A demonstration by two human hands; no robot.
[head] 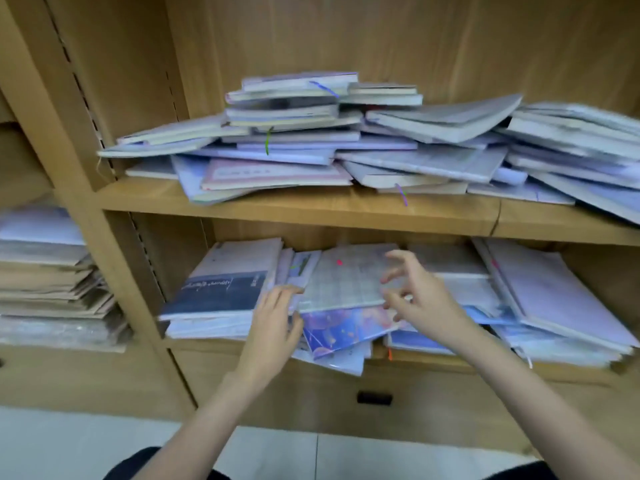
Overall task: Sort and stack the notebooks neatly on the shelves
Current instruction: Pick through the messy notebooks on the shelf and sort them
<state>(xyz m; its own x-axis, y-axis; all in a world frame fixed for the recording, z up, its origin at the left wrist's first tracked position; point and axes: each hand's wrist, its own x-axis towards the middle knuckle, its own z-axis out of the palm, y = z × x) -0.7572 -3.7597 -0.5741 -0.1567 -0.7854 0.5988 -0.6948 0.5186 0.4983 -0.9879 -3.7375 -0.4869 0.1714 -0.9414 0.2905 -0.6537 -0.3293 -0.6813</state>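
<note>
From the head camera, a wooden shelf unit fills the view, and its middle shelf board (311, 211) serves as the landmark. Above that board lies a loose, untidy heap of notebooks (346, 140), covers pale blue, lilac and white, several hanging over the board's front edge, with a pink-bordered notebook (273, 174) near the front left of the heap.

Below the board, on the lower shelf, more notebooks lie in 3 rough groups. A dark blue notebook (221, 289) tops the left group, a grid-patterned notebook (349, 278) with a small pink mark lies tilted in the middle, and a purple illustrated notebook (343, 327) juts out under it. Pale lilac notebooks (550, 292) lean at the right.

The left hand (273, 323) rests at the left edge of the grid-patterned notebook, fingers extended toward it; whether they grip the edge cannot be told through the blur. The right hand (419, 292) hovers over that notebook's right corner, fingers spread and loosely curled, holding nothing.

Left of the board, in a neighbouring compartment, sits a stack of brown paper packs (48, 278).
</note>
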